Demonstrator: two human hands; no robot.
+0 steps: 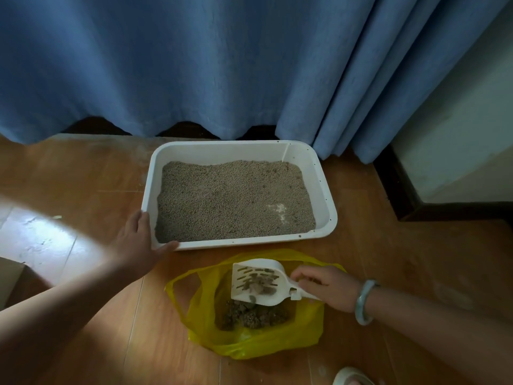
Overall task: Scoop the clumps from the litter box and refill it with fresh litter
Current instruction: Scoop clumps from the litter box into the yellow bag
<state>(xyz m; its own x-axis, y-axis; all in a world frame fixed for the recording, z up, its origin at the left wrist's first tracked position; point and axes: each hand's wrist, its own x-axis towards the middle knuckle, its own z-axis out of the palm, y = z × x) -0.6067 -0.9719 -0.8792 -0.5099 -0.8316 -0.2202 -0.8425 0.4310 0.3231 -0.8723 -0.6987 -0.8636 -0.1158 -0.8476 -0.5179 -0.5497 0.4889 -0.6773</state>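
Observation:
A white litter box (pixel 323 187) holding grey-brown litter (pixel 233 198) sits on the wooden floor in front of a blue curtain. My left hand (pixel 138 240) rests against its near left corner, fingers spread on the rim. My right hand (pixel 327 287) grips the handle of a white slotted scoop (pixel 258 282). The scoop is tilted over an open yellow plastic bag (pixel 249 343), with a few clumps still on it. Dark clumps (pixel 255 315) lie piled inside the bag, just below the scoop.
The blue curtain (pixel 222 65) hangs right behind the box. A dark baseboard and pale wall (pixel 444 162) stand at the right. A white slipper (pixel 352 377) shows at the bottom edge. A cardboard edge (pixel 11 279) is at the far left.

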